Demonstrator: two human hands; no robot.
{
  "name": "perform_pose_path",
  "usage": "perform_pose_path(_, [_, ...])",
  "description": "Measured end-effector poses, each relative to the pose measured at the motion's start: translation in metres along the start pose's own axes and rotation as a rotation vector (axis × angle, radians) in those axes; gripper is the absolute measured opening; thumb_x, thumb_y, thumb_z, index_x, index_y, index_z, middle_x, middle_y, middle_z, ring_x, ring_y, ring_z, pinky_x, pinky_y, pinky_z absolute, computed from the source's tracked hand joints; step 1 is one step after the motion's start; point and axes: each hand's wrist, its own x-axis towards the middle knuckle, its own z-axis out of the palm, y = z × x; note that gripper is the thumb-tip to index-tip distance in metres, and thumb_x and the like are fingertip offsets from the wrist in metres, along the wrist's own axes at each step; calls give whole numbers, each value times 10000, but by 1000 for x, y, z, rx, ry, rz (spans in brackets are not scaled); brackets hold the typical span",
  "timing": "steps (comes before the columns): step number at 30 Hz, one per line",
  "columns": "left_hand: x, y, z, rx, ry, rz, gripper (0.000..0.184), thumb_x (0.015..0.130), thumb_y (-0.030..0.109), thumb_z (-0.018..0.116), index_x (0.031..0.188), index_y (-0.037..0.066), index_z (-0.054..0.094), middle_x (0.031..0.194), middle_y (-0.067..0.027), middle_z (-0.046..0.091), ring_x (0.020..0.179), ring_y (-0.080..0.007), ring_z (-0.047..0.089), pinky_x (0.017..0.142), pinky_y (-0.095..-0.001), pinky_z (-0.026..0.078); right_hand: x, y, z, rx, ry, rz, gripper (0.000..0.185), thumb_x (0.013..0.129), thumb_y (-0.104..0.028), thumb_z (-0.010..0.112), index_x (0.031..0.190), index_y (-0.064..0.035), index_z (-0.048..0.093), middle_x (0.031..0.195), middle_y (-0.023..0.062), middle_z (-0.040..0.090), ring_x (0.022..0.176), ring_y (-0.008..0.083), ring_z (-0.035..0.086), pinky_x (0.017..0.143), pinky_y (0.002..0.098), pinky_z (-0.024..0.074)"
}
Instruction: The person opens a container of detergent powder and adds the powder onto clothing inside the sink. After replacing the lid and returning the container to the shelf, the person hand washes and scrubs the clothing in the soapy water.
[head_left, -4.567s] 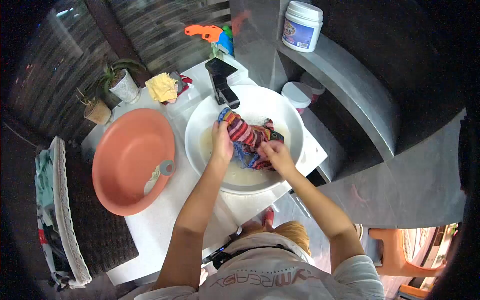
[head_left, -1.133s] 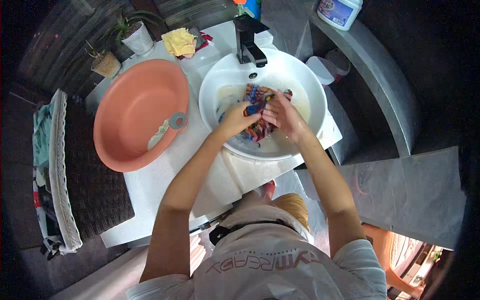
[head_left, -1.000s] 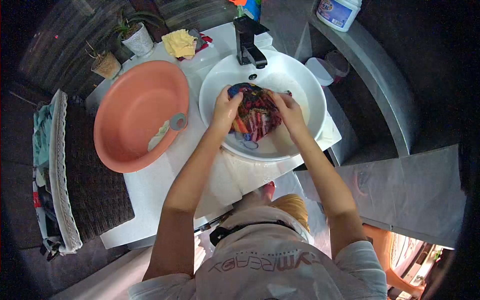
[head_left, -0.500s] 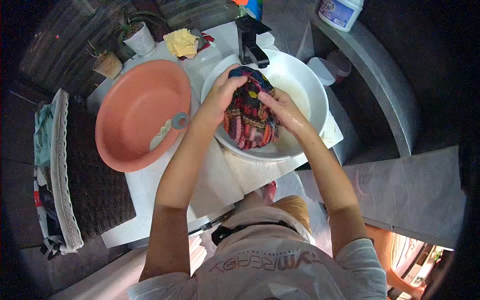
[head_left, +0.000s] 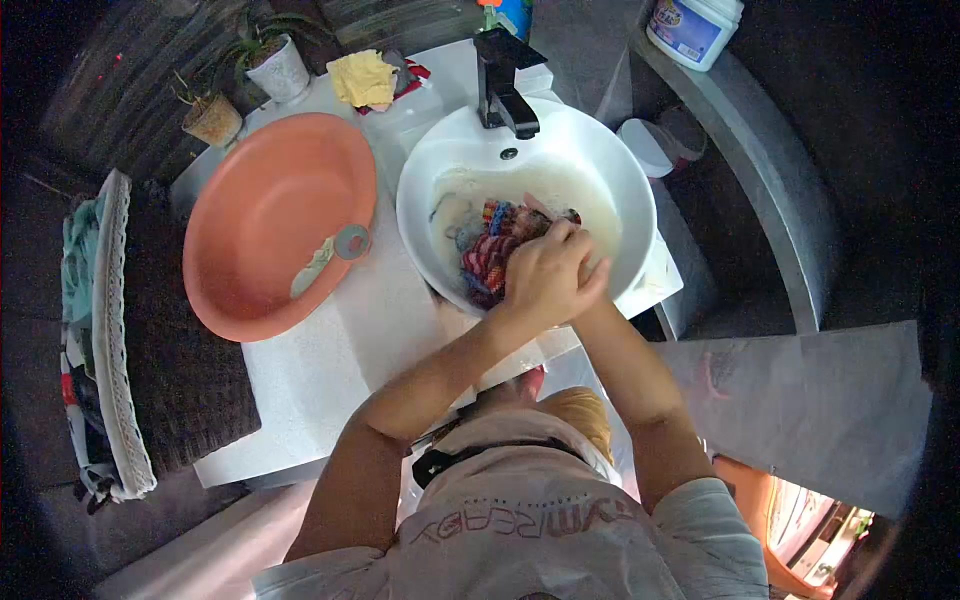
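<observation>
A colourful patterned cloth item point(head_left: 490, 255), bunched up and wet, lies in cloudy water in the white round sink point(head_left: 425, 215). My left hand point(head_left: 548, 275) crosses over my right wrist above the cloth's right side, with its fingers bent. Whatever those fingers grip is hidden. Underneath, my right hand point(head_left: 537, 205) is mostly covered; only a little of a finger shows against the cloth. The black faucet point(head_left: 508, 95) stands at the sink's far rim.
An orange oval basin point(head_left: 215, 240) stands left of the sink, with a pale cloth piece point(head_left: 314, 268) and a grey round disc point(head_left: 352, 242). A yellow cloth point(head_left: 362, 80) and two potted plants point(head_left: 280, 72) sit behind. A white jug point(head_left: 693, 32) rests on the curved ledge.
The cloth has gone from being held up over the sink by both hands down into the water. My left hand has crossed over to my right one, covering most of it.
</observation>
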Motion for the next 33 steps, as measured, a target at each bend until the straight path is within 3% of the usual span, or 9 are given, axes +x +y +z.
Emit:
perform_pose_path(3, [28,-72,24,-72,191,-309,317,839,214,508,582,31,537,606,-204,552,564,-381,548,528,-458,427,4,15,-7,446,395,535,331,937,-254,361,1080,-38,566,1020,72,580,974,159,512,861,293,405])
perform_pose_path(4, [33,-86,24,-87,208,-336,341,871,229,476,615,21,562,594,-210,546,558,-402,541,516,-464,424,19,-10,21,169,656,686,289,928,-232,402,1054,-43,581,996,61,588,944,157,523,844,289,412])
perform_pose_path(12, [21,-41,40,113,198,-88,273,850,206,514,654,23,564,603,-206,543,561,-384,545,520,-459,422,29,-12,7,225,556,764,256,922,-234,423,1053,-64,563,998,85,600,928,184,553,825,330,441])
perform_pose_path(19, [35,-138,21,-257,274,-324,309,913,200,438,720,-23,533,660,-210,533,628,-350,536,604,-391,428,49,-57,17,311,492,932,294,888,-290,520,988,-20,580,893,62,628,796,166,605,739,302,495])
perform_pose_path(24, [32,-175,-12,76,138,-557,272,826,300,566,849,30,588,804,-170,572,785,-323,564,712,-392,456,38,-29,-55,-962,297,498,487,818,-413,592,988,44,590,888,214,615,829,313,597,738,360,463])
perform_pose_path(26, [27,-153,-18,275,92,-182,345,774,362,611,930,55,616,880,-166,581,908,-350,536,818,-424,429,29,-42,-47,-1474,65,233,623,755,-443,645,1144,26,518,1065,272,531,1026,366,511,855,401,420])
perform_pose_path(27, [27,-147,-20,126,-141,-124,561,684,461,666,1099,92,588,1081,-202,538,1101,-385,441,932,-474,348,23,-47,-44,-1439,-6,287,774,708,-486,665,1265,-6,421,1210,288,414,1159,413,385,959,446,347])
perform_pose_path(31, [-10,-145,6,390,-519,40,946,542,602,700,1316,140,413,1387,-259,241,1261,-444,250,988,-598,218,-9,-49,-53,-1633,-489,280,911,662,-598,636,1316,-29,356,1298,306,319,1189,489,318,1017,495,276])
perform_pose_path(33, [-14,-148,18,416,-531,29,968,550,605,696,1325,114,386,1366,-287,260,1246,-444,280,979,-584,251,-8,-42,-59,-1640,-490,332,914,663,-603,628,1323,-37,345,1310,301,311,1196,485,314,1017,496,275])
